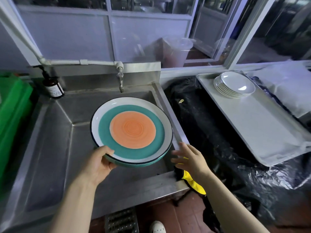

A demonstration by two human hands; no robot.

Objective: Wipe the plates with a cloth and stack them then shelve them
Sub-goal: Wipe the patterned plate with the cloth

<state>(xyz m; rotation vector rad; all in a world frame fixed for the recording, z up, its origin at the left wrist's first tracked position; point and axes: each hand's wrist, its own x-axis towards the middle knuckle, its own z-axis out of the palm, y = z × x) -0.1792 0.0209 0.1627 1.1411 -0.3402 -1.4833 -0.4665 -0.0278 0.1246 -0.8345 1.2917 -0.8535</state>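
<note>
head view: the left hand [99,163] holds the stacked colourful plates [132,130] by their near rim over the sink [50,132] at frame centre, probably to carry them. the right hand [189,157], fingers spread and holding nothing, hovers beside the rim above a yellow cloth [193,180].
</note>
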